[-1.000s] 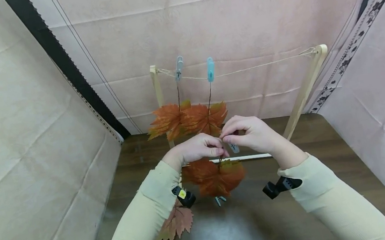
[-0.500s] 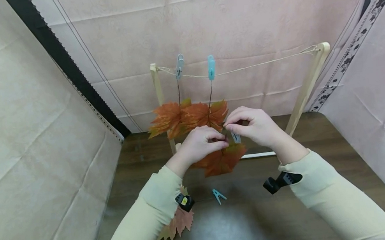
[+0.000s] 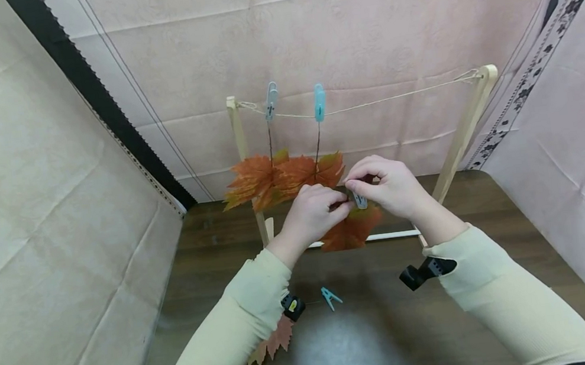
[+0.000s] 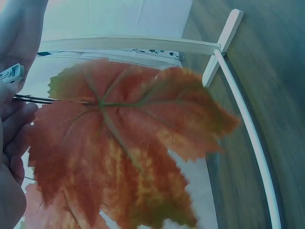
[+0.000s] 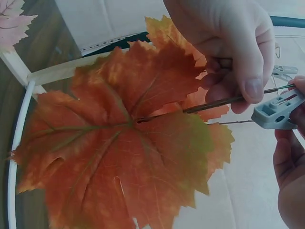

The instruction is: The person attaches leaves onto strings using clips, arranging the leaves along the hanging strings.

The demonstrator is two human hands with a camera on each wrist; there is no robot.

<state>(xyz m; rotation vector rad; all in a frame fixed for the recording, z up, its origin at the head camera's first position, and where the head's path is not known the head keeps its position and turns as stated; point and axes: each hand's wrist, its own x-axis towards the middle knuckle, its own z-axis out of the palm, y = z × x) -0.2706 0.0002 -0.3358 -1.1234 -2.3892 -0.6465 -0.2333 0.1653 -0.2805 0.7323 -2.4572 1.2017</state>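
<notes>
My left hand [image 3: 313, 215] pinches the dark stem [image 5: 214, 103] of an orange-red artificial maple leaf [image 3: 350, 233], which hangs below the fingers. The leaf fills much of both wrist views. Close on the right, my right hand [image 3: 391, 189] holds a pale grey-blue clothespin [image 5: 279, 110] between thumb and fingers, near the stem's upper end. Whether its jaws touch the stem cannot be told. Behind the hands, two similar leaves [image 3: 252, 181] hang by their stems from a string [image 3: 396, 100], under a grey-blue clothespin [image 3: 271, 101] and a bright blue clothespin [image 3: 319, 102].
The string is tied between two pale wooden posts [image 3: 466, 128], with a white rod [image 3: 391, 235] low between them. A spread blue clothespin [image 3: 331, 298] lies on the dark wooden table [image 3: 393, 326]. A pinkish leaf [image 3: 274, 342] lies partly under my left forearm.
Both hands have risen and shifted slightly right, away from me, carrying the leaf and the clothespin. The blue clothespin on the table, partly covered before, now shows fully.
</notes>
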